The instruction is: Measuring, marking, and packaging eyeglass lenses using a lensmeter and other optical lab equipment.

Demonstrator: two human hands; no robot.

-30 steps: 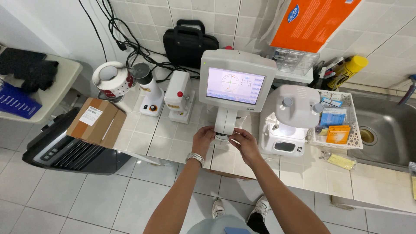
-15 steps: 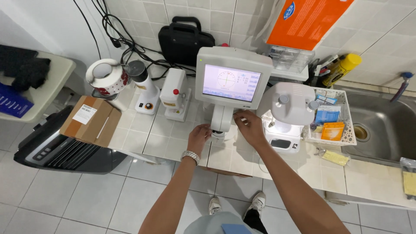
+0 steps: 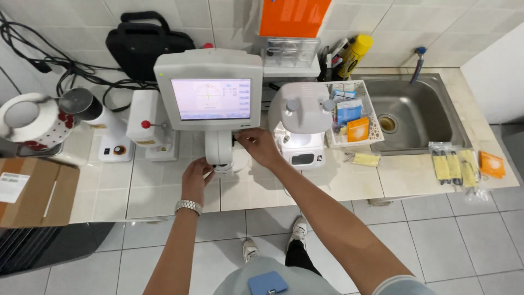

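A person stands at a white tiled counter [image 3: 164,191], both hands on a white tabletop instrument with a lit screen [image 3: 210,90] that sits near the counter's middle, toward its back edge. The left hand [image 3: 195,177], a metal watch [image 3: 188,206] at the wrist, curls its fingers around the foot of the instrument's stand [image 3: 218,150]; how firmly they close there cannot be told. The right hand [image 3: 257,146] reaches to the stand's right side just under the screen, fingers bent and partly closed on something too small to make out. A second white device [image 3: 300,120] stands just beside that hand, with a white basket of small packets [image 3: 349,112] behind it and a steel sink [image 3: 415,112] toward the counter's right end. At the left end sit a patterned pot [image 3: 30,123] and an open cardboard box [image 3: 35,191] that overhangs the front edge. The screen head looks heavy on its narrow stand: a hard push could tip it or knock the neighbouring device, and the cables [image 3: 49,60] along the back edge could snag.
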